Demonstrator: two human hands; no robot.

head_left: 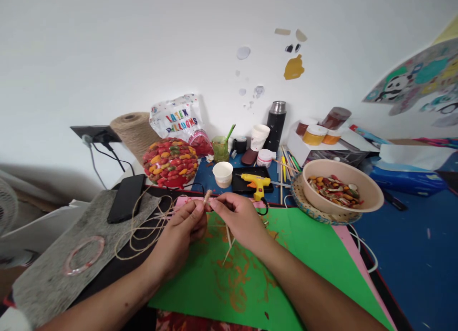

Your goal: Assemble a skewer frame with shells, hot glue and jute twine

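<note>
My left hand (184, 226) is closed in a pinch around a small twine-wrapped bundle (208, 195), whose tip sticks up above the fingers. Right beside it, my right hand (243, 221) is closed too, thumb and forefinger pinching twine against the bundle. Thin pale sticks (229, 238) poke out below the right hand; whether they join the bundle is hidden by the fingers. Loose loops of twine (134, 245) lie to the left of my left hand. Beneath both hands is a green sheet (286, 269) with brown smears.
A yellow glue gun (256, 182) and a white paper cup (223, 173) stand just beyond the hands. At right is a bowl (372, 192) of coloured shell-like pieces. A ball covered in such pieces (170, 161), a twine spool (132, 133) and a phone (126, 198) are at left.
</note>
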